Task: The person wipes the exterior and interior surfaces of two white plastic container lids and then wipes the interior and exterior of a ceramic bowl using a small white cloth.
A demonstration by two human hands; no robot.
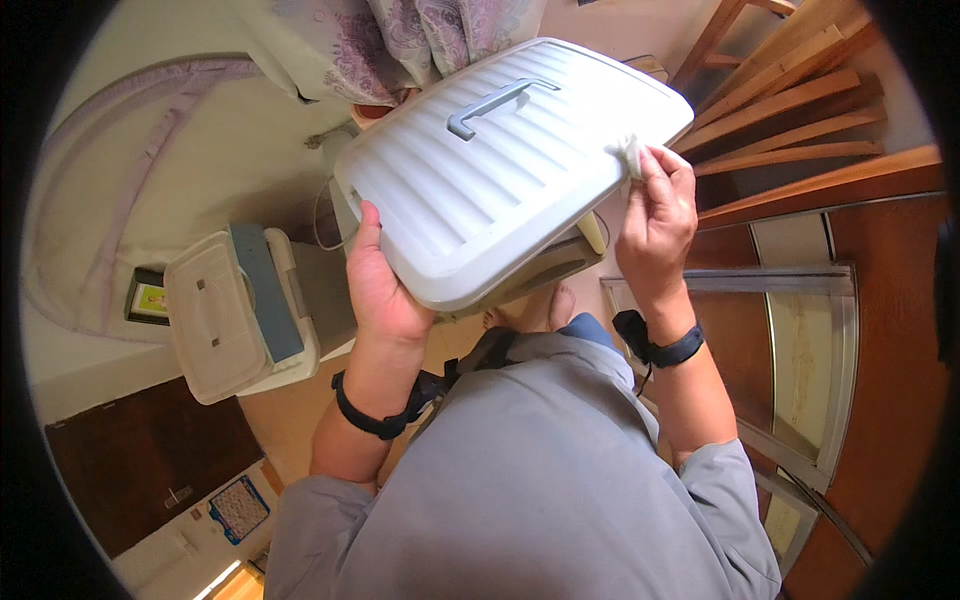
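Note:
A white ribbed plastic lid (480, 187) with a grey carry handle (495, 107) is held up tilted in front of me. My left hand (386, 285) grips its near left corner, thumb on top and the fingers hidden beneath. At the right edge, my right hand (660, 202) pinches a crumpled white cloth or tissue (631, 155) between thumb and fingers, against the lid's rim. Whatever lies directly under the lid is mostly hidden.
A storage box (217, 315) with a pale lid stands at left beside a small framed picture (148, 296). Patterned curtains (450, 34) hang beyond the lid. Wooden slats (787, 112) rise at upper right, near brown cabinet doors (892, 337). A dark door (150, 450) is at lower left.

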